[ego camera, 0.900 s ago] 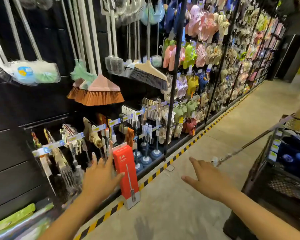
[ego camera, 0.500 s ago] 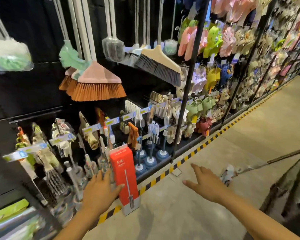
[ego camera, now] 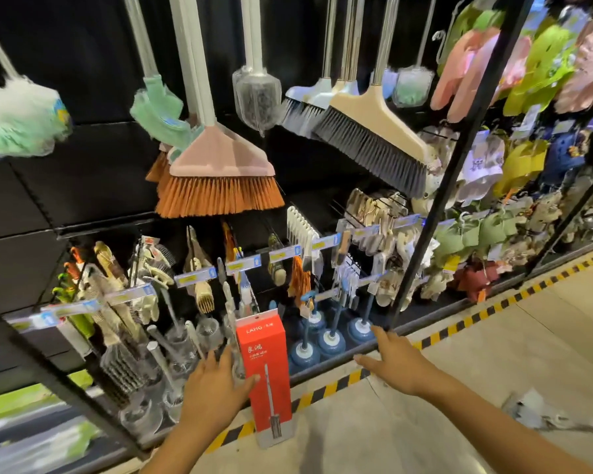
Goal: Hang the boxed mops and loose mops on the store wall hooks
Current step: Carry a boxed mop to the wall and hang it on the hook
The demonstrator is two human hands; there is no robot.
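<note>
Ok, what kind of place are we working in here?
Most likely a household-goods shop aisle: brooms hang on the dark wall, price labels front rows of brushes, and racks of slippers fill the right side.

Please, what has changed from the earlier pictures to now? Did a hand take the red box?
The right hand, open, moved left and forward, from over the bare floor toward the blue plungers. Nothing was taken or let go. The left hand stays at the left edge of the red box, thumb against it, fingers spread; the box stands upright on the floor as before.
</note>
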